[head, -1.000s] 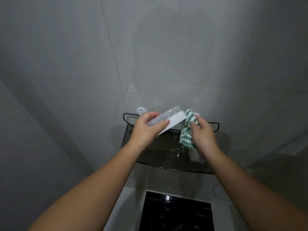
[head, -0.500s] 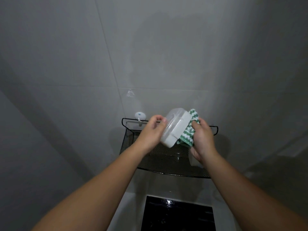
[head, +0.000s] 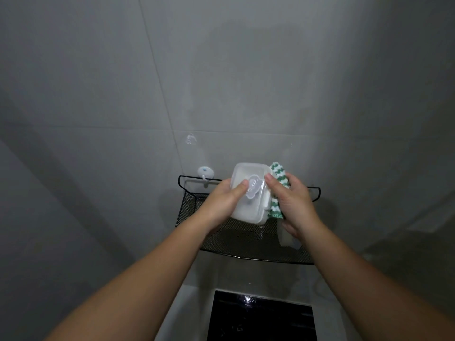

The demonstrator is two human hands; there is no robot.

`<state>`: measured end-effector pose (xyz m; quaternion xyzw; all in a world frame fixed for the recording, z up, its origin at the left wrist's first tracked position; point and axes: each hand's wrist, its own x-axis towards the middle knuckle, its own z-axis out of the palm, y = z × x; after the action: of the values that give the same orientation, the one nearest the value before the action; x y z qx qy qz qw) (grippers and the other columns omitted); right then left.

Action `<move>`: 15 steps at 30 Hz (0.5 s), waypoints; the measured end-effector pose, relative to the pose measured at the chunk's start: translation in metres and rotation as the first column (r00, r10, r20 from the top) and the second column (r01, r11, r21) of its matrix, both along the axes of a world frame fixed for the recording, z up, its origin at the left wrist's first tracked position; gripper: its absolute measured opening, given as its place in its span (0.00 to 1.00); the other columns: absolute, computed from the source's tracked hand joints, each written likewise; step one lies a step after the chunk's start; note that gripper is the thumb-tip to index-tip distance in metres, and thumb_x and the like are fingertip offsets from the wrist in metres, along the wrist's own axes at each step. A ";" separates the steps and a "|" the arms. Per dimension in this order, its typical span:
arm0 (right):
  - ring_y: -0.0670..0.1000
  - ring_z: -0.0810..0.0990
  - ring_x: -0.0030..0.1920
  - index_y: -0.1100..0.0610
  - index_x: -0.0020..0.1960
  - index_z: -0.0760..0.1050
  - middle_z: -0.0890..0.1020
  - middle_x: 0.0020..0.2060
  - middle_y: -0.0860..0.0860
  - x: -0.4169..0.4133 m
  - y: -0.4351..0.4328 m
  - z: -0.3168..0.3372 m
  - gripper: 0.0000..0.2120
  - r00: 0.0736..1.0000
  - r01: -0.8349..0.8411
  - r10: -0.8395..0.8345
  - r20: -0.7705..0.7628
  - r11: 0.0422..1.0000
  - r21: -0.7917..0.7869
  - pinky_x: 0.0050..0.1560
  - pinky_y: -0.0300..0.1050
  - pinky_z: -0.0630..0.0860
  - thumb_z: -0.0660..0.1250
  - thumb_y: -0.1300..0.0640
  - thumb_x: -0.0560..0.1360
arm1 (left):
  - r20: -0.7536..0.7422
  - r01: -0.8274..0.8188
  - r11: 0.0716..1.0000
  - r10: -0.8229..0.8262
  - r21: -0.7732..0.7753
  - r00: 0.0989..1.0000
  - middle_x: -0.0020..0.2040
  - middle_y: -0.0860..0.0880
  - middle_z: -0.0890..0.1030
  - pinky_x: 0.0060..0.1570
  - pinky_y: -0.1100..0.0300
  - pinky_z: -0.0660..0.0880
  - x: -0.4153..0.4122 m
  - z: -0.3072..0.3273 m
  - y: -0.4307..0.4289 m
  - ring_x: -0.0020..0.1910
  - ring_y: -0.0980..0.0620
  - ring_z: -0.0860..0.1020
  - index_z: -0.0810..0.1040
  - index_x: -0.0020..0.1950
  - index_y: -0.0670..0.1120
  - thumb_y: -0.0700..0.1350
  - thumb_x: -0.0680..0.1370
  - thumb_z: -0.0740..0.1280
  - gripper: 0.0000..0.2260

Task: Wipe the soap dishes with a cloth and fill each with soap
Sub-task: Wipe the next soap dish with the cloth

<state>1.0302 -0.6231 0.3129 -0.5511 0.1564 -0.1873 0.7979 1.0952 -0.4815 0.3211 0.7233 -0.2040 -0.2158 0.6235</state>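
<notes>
Gripping a translucent, grey-badged soap dish, left hand fingers curl; right hand fingers clutch green-white cloth.

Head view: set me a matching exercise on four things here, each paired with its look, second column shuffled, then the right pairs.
Things:
1 soap dish
2 cloth
3 rack
4 hook

Looks:
A black mesh
B green and white zigzag
C translucent plastic
D white with a blue dot

Pairs: 1-C, 2-B, 3-A, 4-D
</notes>
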 end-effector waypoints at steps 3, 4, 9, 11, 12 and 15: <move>0.58 0.84 0.48 0.60 0.60 0.74 0.83 0.50 0.59 0.005 0.000 -0.004 0.16 0.996 0.074 -0.078 -0.042 0.992 -0.101 0.50 0.56 0.81 0.69 0.56 0.75 | -0.016 -0.043 0.999 0.043 0.020 0.999 0.53 0.44 0.83 0.57 0.46 0.77 0.003 -0.003 -0.001 0.52 0.44 0.82 0.78 0.59 0.43 0.52 0.81 0.60 0.15; 0.57 0.83 0.48 0.59 0.61 0.74 0.83 0.50 0.58 0.007 -0.001 -0.005 0.15 0.989 0.126 -0.137 -0.062 0.979 -0.158 0.50 0.56 0.80 0.67 0.55 0.76 | -0.023 -0.051 0.999 0.051 0.016 0.998 0.53 0.44 0.83 0.57 0.44 0.76 0.003 -0.004 -0.001 0.52 0.44 0.82 0.78 0.58 0.44 0.54 0.79 0.61 0.16; 0.44 0.81 0.44 0.54 0.61 0.74 0.82 0.50 0.52 0.005 -0.004 -0.001 0.11 0.963 0.264 -0.263 0.056 0.883 -0.388 0.48 0.42 0.79 0.60 0.61 0.80 | -0.067 -0.083 0.996 0.081 -0.034 0.995 0.54 0.43 0.83 0.57 0.41 0.76 0.004 -0.006 0.000 0.52 0.44 0.82 0.76 0.59 0.42 0.61 0.70 0.65 0.27; 0.43 0.81 0.50 0.49 0.65 0.71 0.81 0.54 0.50 0.006 0.002 0.001 0.15 0.991 0.130 -0.124 0.041 0.917 -0.378 0.52 0.42 0.79 0.59 0.59 0.80 | -0.084 -0.099 0.994 0.095 -0.049 0.992 0.54 0.42 0.82 0.57 0.41 0.76 0.004 -0.009 -0.002 0.52 0.43 0.82 0.75 0.61 0.41 0.62 0.69 0.66 0.30; 0.46 0.80 0.55 0.47 0.67 0.70 0.80 0.58 0.50 0.006 0.003 -0.001 0.16 0.997 0.075 -0.071 0.023 0.929 -0.364 0.57 0.47 0.77 0.59 0.58 0.80 | -0.094 -0.109 0.991 0.102 -0.072 0.990 0.55 0.41 0.82 0.57 0.41 0.76 0.003 -0.010 -0.004 0.53 0.43 0.82 0.75 0.61 0.40 0.61 0.70 0.66 0.29; 0.48 0.74 0.66 0.49 0.70 0.69 0.75 0.66 0.50 -0.001 0.007 -0.008 0.18 0.998 0.057 -0.046 0.037 0.916 -0.397 0.68 0.53 0.69 0.59 0.58 0.80 | -0.128 -0.158 0.981 0.143 -0.116 0.981 0.55 0.40 0.82 0.55 0.40 0.77 0.003 -0.011 -0.007 0.53 0.42 0.82 0.74 0.61 0.40 0.59 0.70 0.66 0.28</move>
<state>1.0296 -0.6161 0.3045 -0.6949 0.1190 -0.2434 0.6661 1.0982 -0.4884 0.3102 0.6820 -0.1243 -0.1973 0.6932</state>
